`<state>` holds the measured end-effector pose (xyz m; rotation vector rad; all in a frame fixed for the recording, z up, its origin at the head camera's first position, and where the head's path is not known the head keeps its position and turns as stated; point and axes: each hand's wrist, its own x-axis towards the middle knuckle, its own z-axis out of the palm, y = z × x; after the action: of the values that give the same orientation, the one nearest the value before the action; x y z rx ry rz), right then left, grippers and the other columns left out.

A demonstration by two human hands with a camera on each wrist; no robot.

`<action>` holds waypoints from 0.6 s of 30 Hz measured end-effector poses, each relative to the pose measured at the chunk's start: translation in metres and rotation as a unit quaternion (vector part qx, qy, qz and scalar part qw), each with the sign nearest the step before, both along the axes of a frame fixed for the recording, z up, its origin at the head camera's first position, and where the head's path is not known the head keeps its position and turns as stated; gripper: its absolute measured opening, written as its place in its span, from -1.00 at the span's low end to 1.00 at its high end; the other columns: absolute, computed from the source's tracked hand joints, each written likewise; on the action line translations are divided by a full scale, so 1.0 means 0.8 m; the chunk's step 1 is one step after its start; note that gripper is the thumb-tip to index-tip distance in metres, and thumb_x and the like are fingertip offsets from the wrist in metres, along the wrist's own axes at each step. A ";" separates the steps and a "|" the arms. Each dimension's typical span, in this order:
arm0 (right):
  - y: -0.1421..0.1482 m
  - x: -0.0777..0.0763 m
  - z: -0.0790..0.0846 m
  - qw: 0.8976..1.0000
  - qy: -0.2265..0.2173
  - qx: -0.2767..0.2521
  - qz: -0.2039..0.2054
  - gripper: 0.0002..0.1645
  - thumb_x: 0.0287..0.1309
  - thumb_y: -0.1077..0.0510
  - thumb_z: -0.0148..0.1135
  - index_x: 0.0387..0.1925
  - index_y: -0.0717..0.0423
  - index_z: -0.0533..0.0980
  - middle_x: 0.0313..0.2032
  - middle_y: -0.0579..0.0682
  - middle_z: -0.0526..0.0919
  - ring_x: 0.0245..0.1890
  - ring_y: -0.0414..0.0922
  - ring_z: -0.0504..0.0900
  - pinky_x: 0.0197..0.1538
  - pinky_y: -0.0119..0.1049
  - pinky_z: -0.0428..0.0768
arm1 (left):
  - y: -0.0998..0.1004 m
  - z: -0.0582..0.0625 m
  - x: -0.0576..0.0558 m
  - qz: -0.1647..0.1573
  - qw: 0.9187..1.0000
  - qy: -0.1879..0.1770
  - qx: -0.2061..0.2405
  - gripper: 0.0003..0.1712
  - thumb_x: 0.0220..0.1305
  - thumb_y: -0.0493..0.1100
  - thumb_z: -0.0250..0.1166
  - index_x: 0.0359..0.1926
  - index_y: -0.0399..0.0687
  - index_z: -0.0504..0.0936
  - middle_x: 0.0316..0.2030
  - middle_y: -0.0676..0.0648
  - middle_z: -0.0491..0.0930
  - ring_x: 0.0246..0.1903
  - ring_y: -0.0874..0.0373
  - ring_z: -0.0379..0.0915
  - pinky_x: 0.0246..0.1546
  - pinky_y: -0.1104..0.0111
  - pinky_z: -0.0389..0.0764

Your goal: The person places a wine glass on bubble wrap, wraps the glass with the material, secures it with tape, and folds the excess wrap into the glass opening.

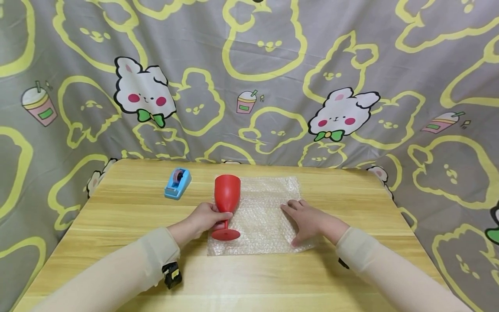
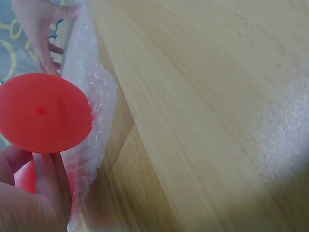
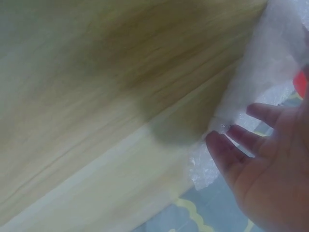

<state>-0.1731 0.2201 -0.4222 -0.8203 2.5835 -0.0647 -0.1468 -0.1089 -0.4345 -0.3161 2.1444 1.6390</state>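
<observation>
From the head view I have the red goblet [image 1: 227, 193] over the left part of the bubble wrap [image 1: 261, 216], its bowl pointing away from the wearer and its foot toward them. The left hand [image 1: 204, 218] pinches the stem between thumb and fingers, coming in from the left; I take it that the stem is chosen because it is the slimmest part, leaving the wide bowl and flat foot free on either side. The goblet therefore sits right at the fingertips of this hand, and well to the left of the right hand [image 1: 309, 221]. That one is spread, thumb apart from the fingers, over the right side of the sheet, presumably to steady it or manage its edge. The wrap lies flat on the counter [image 1: 257, 281], I judge as a bed beneath the goblet, and the blue tape dispenser [image 1: 178, 184] stands apart at the far left, probably there so that it is out of the way yet reachable. Switching to the left wrist, I see the round underside of the foot facing me, the gripping fingers just behind it, the sheet beyond; whether the goblet touches the plastic I cannot tell. On the right wrist, the extended fingers meet the sheet's edge, how firmly I cannot tell, and only a sliver of red shows past the hand.
</observation>
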 end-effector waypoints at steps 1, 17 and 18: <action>0.000 0.000 0.000 1.000 -0.002 -0.001 -0.001 0.43 -0.26 -0.23 0.66 0.53 0.19 0.07 0.45 0.27 0.14 0.39 0.26 0.15 0.33 0.13 0.38 | 0.000 0.000 0.000 0.000 1.000 0.001 -0.003 -0.64 0.22 -0.14 0.46 -0.27 -0.30 0.48 -0.40 -0.16 0.58 -0.53 0.17 0.59 -0.41 0.42 0.68; 0.002 -0.005 0.008 0.999 -0.031 -0.039 -0.010 0.43 -0.31 -0.19 0.69 0.51 0.23 0.12 0.41 0.31 0.17 0.37 0.31 0.15 0.32 0.18 0.36 | 0.004 -0.004 0.001 0.003 1.000 0.015 -0.020 -0.63 0.22 -0.12 0.47 -0.28 -0.29 0.48 -0.40 -0.16 0.59 -0.53 0.16 0.59 -0.41 0.42 0.67; 0.001 -0.005 0.008 0.998 -0.034 -0.042 -0.012 0.41 -0.30 -0.15 0.70 0.50 0.24 0.13 0.40 0.31 0.18 0.36 0.30 0.16 0.32 0.17 0.37 | 0.004 -0.003 0.002 0.004 1.000 0.014 -0.019 -0.63 0.21 -0.12 0.47 -0.28 -0.28 0.48 -0.40 -0.16 0.59 -0.53 0.16 0.59 -0.41 0.42 0.67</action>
<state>-0.1770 0.2210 -0.4155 -0.8019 2.5420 -0.2054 -0.1453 -0.1054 -0.4371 -0.3137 2.1997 1.6188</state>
